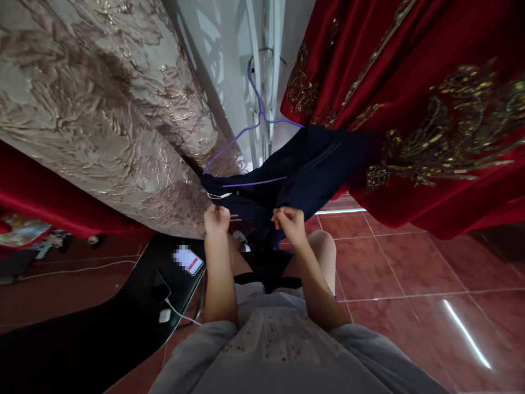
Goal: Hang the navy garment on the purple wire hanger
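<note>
A dark navy garment hangs from a purple hanger in front of me. My left hand is closed at the lower left edge of the cloth, its fingertips partly hidden. Just above that hand, a small white tag or string lies against the fabric. My right hand pinches at the garment's lower part, thumb and fingers together. Dark cloth spans the gap between both hands, and its lower folds drop into shadow.
Beige textured fabric hangs at left, and red fabric with gold embroidery at right. On a black bench lie a lit phone, a dark device and a white charger with a cable. Red tiles cover the floor.
</note>
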### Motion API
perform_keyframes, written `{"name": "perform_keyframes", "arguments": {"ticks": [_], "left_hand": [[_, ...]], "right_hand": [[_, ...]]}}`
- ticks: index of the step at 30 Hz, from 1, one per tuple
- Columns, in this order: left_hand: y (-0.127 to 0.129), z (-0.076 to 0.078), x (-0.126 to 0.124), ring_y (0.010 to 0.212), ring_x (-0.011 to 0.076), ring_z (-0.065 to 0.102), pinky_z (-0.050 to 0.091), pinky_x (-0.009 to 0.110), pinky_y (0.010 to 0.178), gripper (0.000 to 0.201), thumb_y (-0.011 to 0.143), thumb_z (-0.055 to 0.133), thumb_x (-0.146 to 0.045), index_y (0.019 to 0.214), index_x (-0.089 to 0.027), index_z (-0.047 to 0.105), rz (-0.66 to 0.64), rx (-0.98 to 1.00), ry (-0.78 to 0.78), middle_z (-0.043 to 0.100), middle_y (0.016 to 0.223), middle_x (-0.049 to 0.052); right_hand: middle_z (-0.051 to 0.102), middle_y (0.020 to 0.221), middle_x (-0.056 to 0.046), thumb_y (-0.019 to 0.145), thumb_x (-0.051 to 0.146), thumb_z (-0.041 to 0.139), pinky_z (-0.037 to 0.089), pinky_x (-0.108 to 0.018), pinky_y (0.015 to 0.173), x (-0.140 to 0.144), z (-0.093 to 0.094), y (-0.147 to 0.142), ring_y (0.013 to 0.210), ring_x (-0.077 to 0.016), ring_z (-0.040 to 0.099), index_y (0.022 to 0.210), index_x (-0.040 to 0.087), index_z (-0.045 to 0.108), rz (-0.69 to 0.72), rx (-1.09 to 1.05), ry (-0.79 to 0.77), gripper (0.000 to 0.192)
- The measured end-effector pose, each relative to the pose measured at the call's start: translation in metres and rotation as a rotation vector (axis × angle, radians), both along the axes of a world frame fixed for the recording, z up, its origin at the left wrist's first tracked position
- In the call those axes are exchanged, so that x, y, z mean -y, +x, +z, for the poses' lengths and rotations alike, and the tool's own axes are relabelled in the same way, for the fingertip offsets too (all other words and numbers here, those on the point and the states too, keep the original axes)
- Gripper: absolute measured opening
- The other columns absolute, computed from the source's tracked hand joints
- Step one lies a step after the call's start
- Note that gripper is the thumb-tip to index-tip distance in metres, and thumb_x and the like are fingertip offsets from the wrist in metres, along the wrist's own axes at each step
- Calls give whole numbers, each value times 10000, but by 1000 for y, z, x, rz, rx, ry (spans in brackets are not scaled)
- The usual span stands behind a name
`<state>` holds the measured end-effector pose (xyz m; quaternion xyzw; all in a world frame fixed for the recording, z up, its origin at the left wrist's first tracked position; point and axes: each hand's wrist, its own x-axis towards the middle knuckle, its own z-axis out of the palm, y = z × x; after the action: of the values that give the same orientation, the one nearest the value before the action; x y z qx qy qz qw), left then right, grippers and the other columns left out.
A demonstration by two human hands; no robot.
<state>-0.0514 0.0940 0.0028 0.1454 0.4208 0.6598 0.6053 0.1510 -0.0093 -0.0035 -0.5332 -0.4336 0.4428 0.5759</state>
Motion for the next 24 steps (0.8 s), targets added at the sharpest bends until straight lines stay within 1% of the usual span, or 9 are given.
{"name": "perform_keyframes", "arguments": {"ticks": [3, 7, 10, 13, 16, 18, 19, 22, 24], "left_hand": [[9, -12, 25, 658, 92, 663, 582, 198, 762, 241, 950, 457, -43, 790, -159, 595, -68, -36, -66, 666, 692, 10], [14, 0, 41, 626, 124, 641, 593, 254, 692, 109, 891, 654, -144, 791, -157, 613, -221, -144, -39, 623, 689, -11], [21, 19, 57, 764, 151, 658, 580, 267, 779, 114, 879, 749, -252, 867, -173, 668, -384, -443, 188, 627, 772, 0], [34, 36, 77, 938, 181, 660, 543, 316, 922, 154, 991, 641, -367, 985, -216, 671, -491, -847, 553, 665, 941, 35], [45, 44, 88, 1135, 229, 630, 493, 386, 1057, 182, 1026, 588, -378, 1001, -215, 664, -429, -1035, 755, 645, 1123, 90], [45, 43, 87, 1229, 247, 606, 471, 404, 1109, 206, 1044, 553, -397, 1068, -216, 649, -405, -1037, 787, 634, 1208, 113], [42, 41, 84, 1239, 251, 611, 479, 405, 1107, 239, 1056, 522, -415, 1144, -222, 633, -448, -1023, 781, 644, 1230, 119], [29, 31, 75, 1108, 266, 686, 543, 405, 1012, 365, 1074, 437, -477, 1284, -235, 612, -768, -1043, 726, 719, 1154, 106], [18, 24, 70, 929, 278, 723, 571, 401, 907, 373, 1033, 509, -518, 1142, -220, 705, -995, -1168, 671, 756, 989, 89]], "right_hand": [[583, 539, -6, 867, 484, 655, 388, -253, 564, 6, -8, 17, 524, -108, 509, 638, 174, 668, -39, 62, -17, 386], [689, 728, -35, 862, 501, 708, 468, -282, 664, 6, -3, 20, 662, -148, 598, 823, 172, 717, -58, 217, 1, 331], [749, 1104, -83, 829, 415, 764, 515, -352, 945, 5, 4, 6, 1019, -219, 679, 1166, 193, 696, 29, 298, 93, 409], [693, 1291, -105, 803, 368, 784, 481, -387, 1076, 7, 5, -12, 1201, -250, 633, 1293, 190, 623, 219, 271, 139, 546], [718, 1153, -83, 865, 353, 683, 535, -344, 956, 9, 7, -21, 1040, -219, 658, 1161, 158, 655, 277, 165, 132, 355], [711, 929, -43, 890, 346, 620, 535, -294, 787, 8, 14, -16, 838, -177, 632, 951, 157, 667, 282, 155, 105, 205], [676, 812, -21, 887, 343, 610, 510, -273, 705, 7, 22, -10, 743, -156, 595, 840, 162, 647, 307, 175, 95, 190], [585, 642, 11, 821, 289, 624, 446, -253, 603, -2, 53, 11, 615, -129, 524, 665, 179, 595, 252, 238, 199, 193], [645, 705, -1, 781, 242, 607, 488, -269, 678, -15, 72, 22, 681, -150, 583, 722, 187, 668, 51, 235, 362, 101]]}}
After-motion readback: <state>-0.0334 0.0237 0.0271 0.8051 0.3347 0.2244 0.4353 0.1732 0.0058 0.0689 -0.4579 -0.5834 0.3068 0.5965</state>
